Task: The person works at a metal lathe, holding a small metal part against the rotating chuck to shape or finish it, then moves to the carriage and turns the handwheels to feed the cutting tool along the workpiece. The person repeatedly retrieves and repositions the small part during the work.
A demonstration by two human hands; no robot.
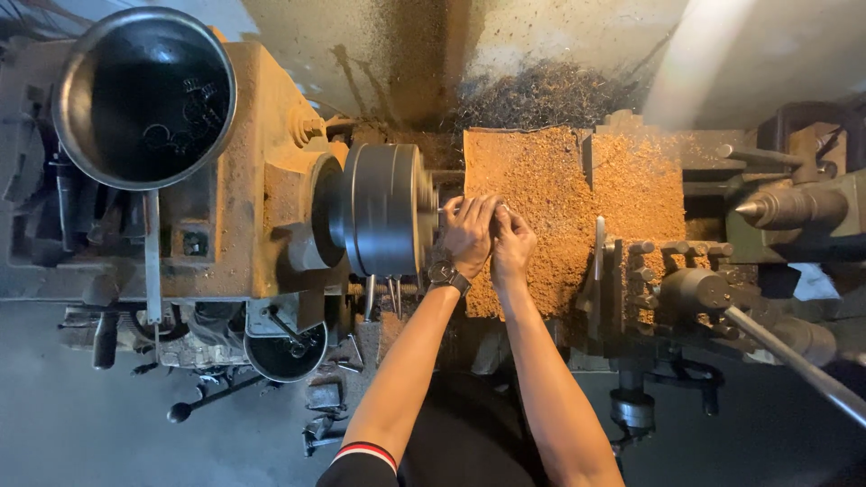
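Observation:
I look down on a metal lathe. Its round grey chuck (383, 221) sits left of centre. My left hand (469, 236), with a dark wristwatch (446, 275) on the wrist, is cupped right at the chuck's face, fingers curled around a small part that I cannot make out. My right hand (511, 248) presses against the left one from the right, fingers bent at the same spot. Both hands hover over the bed covered in orange-brown shavings (541, 198).
A large dark metal bowl (144, 95) sits on the headstock at upper left. The tool post (645, 261) and a long handle (794, 356) stand right of my hands. The pointed tailstock centre (785, 209) is at far right. A smaller bowl with tools (287, 352) lies below the headstock.

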